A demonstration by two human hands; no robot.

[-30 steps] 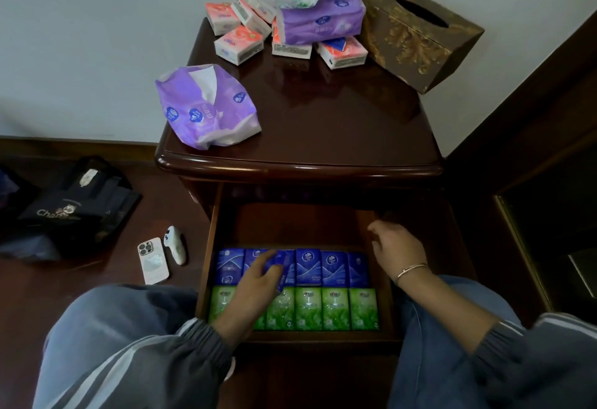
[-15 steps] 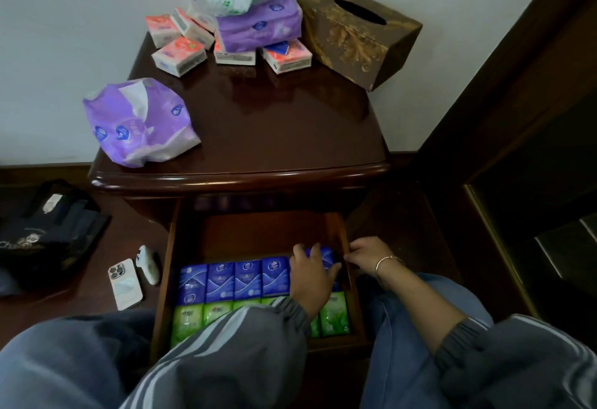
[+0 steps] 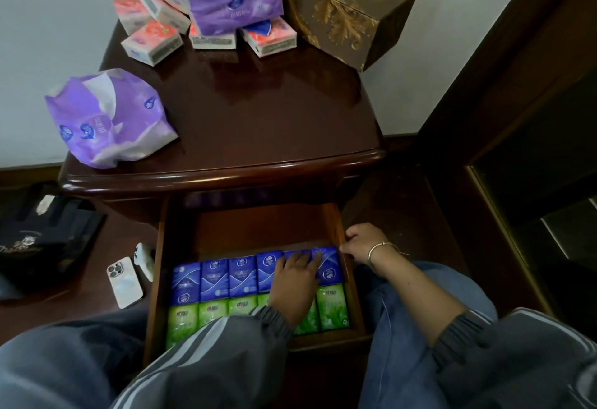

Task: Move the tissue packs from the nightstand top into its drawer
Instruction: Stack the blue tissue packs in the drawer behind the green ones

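At the bottom of the frame the left arm crosses inward over the lap. The left hand (image 3: 295, 286) lies palm down in the open drawer (image 3: 158, 279), fingers straight and grip released, pressing on the right end of the blue packs (image 3: 214, 278). These stand in a row just behind a row of green packs (image 3: 332, 307); the two rows touch and span the drawer from wall to wall.

The step in hand looks like seating the last blue ones. It is best done with a flat, even push down and toward the right wall, so the row closes up without tipping a neighbour.

Right of centre, the right hand (image 3: 363, 242) sits at the drawer's right wall, fingers curled at its rim. Whether that grip clamps the wall I cannot tell.

Higher in the frame, the nightstand (image 3: 258, 124) top carries a crumpled purple bag (image 3: 106, 118) at left. At the back, red packs (image 3: 150, 42) lie around and under a purple pack (image 3: 235, 9), not yet moved.
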